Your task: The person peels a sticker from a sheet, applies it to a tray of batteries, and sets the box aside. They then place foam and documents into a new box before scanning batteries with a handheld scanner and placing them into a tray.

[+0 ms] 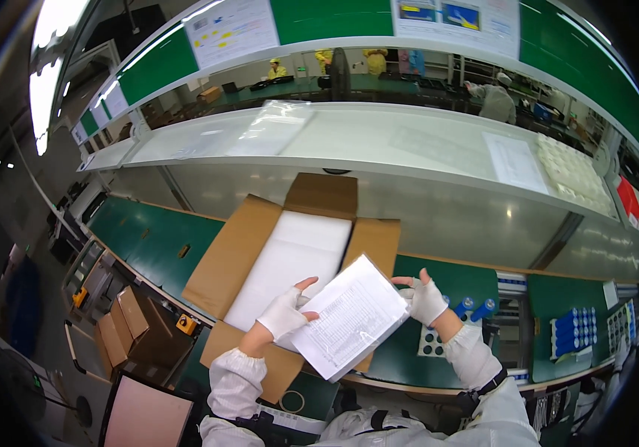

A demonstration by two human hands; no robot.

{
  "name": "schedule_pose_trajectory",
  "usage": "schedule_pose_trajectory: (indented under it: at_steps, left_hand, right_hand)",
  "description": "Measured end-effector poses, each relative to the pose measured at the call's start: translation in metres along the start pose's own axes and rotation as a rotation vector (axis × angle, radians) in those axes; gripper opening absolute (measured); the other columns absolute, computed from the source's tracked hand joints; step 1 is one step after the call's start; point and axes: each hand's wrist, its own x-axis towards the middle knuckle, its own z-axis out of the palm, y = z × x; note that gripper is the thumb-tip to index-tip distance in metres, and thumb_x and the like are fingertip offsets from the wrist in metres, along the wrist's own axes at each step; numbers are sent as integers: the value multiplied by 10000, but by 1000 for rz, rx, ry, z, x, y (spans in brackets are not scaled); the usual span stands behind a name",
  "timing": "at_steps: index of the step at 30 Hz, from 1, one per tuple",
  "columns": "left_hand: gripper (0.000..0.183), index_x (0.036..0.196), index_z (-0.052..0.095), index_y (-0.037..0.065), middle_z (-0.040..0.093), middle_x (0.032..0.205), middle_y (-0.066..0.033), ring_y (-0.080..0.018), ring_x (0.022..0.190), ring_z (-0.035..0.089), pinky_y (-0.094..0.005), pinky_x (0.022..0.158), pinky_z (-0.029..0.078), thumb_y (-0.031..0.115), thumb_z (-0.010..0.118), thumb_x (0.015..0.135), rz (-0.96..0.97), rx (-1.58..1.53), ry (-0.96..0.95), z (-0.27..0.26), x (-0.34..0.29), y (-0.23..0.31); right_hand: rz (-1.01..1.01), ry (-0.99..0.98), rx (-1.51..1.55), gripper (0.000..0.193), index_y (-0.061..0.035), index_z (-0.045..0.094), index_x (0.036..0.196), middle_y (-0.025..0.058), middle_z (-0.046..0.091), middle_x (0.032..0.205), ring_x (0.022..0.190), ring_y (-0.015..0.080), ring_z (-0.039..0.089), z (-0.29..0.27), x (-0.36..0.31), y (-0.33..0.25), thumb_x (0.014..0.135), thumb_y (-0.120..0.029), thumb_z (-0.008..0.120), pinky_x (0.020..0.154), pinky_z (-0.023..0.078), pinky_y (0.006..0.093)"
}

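Observation:
Between my two hands is a clear plastic sleeve of printed sheets, tilted, above the near right side of an open cardboard box. My left hand, in a white fingerless glove, pinches the sleeve's left edge with thumb and fingers. At its upper right edge my right hand, gloved the same way, grips it; a finger and thumb stick up. Inside the box lies white foam sheeting filling most of the opening. The box flaps are folded outward, and the sleeve hides part of the near right flap.
Blue cylindrical cells stand by a white holed tray right of the box, with more blue cells farther right. A shelf above holds plastic bags, a paper sheet and a moulded tray. Cardboard boxes sit lower left.

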Motion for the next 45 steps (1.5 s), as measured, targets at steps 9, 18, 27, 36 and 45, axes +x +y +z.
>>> schedule_pose_trajectory:
  at_steps: [9, 18, 27, 36, 45]
  left_hand:
    - [350, 1230, 619, 67, 699, 991, -130, -168, 813, 645, -279, 756, 524, 196, 638, 906, 63, 191, -150, 156, 20, 43]
    - [1014, 1416, 330, -41, 515, 1305, -147, -230, 1129, 554, -356, 948, 465, 721, 571, 793, -45, -690, -565, 347, -23, -7]
    - [245, 1036, 595, -53, 652, 872, -87, -128, 623, 592, -243, 554, 477, 103, 685, 871, -110, -168, -423, 440, -47, -2]
    - [288, 1101, 558, -71, 637, 810, -80, -121, 438, 518, -251, 407, 429, 177, 583, 955, -241, -89, -778, 499, -88, -45]
    - [258, 1137, 605, -8, 702, 1019, -109, -158, 773, 684, -260, 597, 518, 174, 571, 958, -195, -21, -984, 493, -76, -49]
  right_hand:
    - [-201, 612, -891, 359, 58, 603, 1143, 92, 684, 995, 870, 136, 631, -92, -191, 33, 859, -135, 707, 774, 509, 269]
    - [-751, 1170, -207, 257, 81, 609, 1141, 101, 677, 1026, 878, 151, 622, -120, -331, 93, 930, -64, 583, 808, 483, 271]
    - [-647, 1238, -70, 423, 29, 490, 1295, 106, 630, 1163, 1040, 184, 602, -149, -415, 182, 894, -30, 611, 907, 479, 308]
    - [-621, 1154, 352, 462, 7, 419, 1371, 115, 579, 1233, 1101, 232, 582, -150, -483, 283, 930, -25, 550, 973, 459, 361]
    - [-804, 1635, 444, 356, -17, 502, 1281, 120, 615, 1154, 999, 249, 610, -164, -518, 337, 926, -12, 530, 912, 475, 356]
